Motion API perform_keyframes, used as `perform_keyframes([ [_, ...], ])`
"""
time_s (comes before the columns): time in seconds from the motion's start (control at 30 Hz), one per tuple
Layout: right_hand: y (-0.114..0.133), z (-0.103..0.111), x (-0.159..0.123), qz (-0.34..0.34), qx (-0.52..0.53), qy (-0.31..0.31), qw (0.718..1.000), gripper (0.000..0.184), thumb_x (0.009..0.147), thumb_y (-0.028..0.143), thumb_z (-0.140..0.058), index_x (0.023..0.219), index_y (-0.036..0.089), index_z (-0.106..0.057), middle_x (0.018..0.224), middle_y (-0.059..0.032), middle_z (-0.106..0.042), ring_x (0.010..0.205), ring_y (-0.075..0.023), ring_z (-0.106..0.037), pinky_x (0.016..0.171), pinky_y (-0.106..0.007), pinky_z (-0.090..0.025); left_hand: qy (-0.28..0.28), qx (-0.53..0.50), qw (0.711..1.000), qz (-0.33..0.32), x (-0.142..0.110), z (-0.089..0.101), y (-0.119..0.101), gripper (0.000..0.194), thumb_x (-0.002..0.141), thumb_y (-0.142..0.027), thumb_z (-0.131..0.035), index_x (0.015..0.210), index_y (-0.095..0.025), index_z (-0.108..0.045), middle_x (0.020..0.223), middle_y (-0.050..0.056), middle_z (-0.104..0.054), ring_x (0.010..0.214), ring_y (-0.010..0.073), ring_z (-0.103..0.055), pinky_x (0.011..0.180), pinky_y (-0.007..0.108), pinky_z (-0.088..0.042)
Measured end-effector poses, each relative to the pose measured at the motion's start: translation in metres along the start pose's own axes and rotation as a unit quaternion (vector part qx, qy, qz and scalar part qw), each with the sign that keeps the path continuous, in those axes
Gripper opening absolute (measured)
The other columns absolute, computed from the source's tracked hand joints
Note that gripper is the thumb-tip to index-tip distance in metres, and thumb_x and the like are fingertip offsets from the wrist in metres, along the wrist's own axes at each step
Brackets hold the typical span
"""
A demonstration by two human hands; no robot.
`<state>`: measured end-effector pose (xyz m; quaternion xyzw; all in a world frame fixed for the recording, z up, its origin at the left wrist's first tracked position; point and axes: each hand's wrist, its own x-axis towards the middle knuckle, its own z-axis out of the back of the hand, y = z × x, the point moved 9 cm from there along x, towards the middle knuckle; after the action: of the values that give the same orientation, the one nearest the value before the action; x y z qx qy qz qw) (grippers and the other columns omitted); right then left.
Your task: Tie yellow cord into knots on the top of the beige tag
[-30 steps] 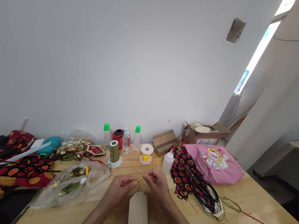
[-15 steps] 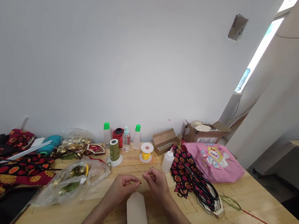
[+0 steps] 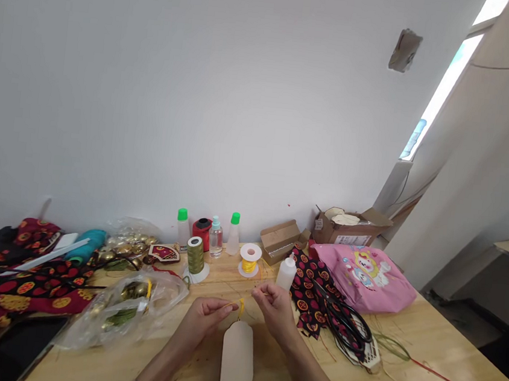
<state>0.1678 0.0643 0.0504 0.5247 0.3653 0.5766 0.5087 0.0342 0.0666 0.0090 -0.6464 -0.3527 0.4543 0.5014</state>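
Observation:
A pale wooden plaque with scalloped ends is upright between my forearms, a small loop at its bottom end. Yellow cord is looped at its top. My left hand pinches the cord just left of that loop, thumb against forefinger. To the right, my right hand has its fingertips pinched together on what appears to be the cord's other end, only faintly visible. Whether the plaque touches the table I cannot tell.
Beyond my hands stand a yellow cord spool, a green thread spool and a white squeeze bottle. Black-handled scissors lie at right by a pink bag. Left are a plastic bag and patterned fabric.
My right hand has moved slightly right and up, widening the gap between the hands. The yellow loop now shows above the plaque, which has shifted slightly right and turned straighter.

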Motion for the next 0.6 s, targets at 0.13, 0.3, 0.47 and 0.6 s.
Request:
perform_keyframes([
  [0.13, 0.001, 0.004, 0.001, -0.004, -0.008, 0.001, 1.0, 0.034, 0.065, 0.045, -0.048, 0.053, 0.014, -0.046, 0.046, 0.0054, -0.03, 0.041, -0.0049, -0.023, 0.037, -0.018, -0.019, 0.003, 0.029, 0.999, -0.026, -0.001, 0.002, -0.005, 0.031, 0.057, -0.04, -0.062, 0.07, -0.012, -0.067, 0.033, -0.008, -0.036, 0.032, 0.0022, -0.016, 0.034, 0.018, -0.01],
  [0.3, -0.005, 0.002, 0.002, -0.016, -0.017, 0.03, 0.999, 0.032, 0.063, 0.043, -0.052, 0.056, 0.012, -0.055, 0.045, 0.0037, -0.04, 0.04, -0.0051, -0.029, 0.037, -0.017, -0.023, -0.007, 0.066, 0.996, -0.06, 0.0, 0.006, -0.008, 0.032, 0.062, -0.042, -0.056, 0.067, -0.013, -0.066, 0.032, -0.006, -0.037, 0.033, 0.0055, -0.027, 0.037, 0.019, -0.019],
  [0.47, -0.007, -0.013, -0.001, 0.021, -0.032, 0.113, 0.993, 0.026, 0.065, 0.038, -0.054, 0.062, 0.014, -0.066, 0.054, -0.0011, -0.058, 0.048, -0.0094, -0.044, 0.044, -0.019, -0.034, -0.003, 0.047, 0.992, -0.113, 0.0, 0.007, -0.015, 0.026, 0.065, -0.037, -0.054, 0.056, -0.013, -0.059, 0.056, 0.001, -0.055, 0.049, 0.0098, -0.045, 0.046, 0.019, -0.033],
  [0.6, -0.01, -0.023, -0.005, 0.037, -0.052, 0.158, 0.985, 0.025, 0.068, 0.035, -0.053, 0.075, 0.015, -0.067, 0.061, -0.0017, -0.061, 0.05, -0.0103, -0.047, 0.045, -0.019, -0.035, 0.008, 0.02, 0.993, -0.114, -0.002, 0.001, -0.019, 0.025, 0.068, -0.036, -0.051, 0.06, -0.014, -0.058, 0.078, 0.006, -0.059, 0.063, 0.012, -0.049, 0.055, 0.019, -0.038],
])
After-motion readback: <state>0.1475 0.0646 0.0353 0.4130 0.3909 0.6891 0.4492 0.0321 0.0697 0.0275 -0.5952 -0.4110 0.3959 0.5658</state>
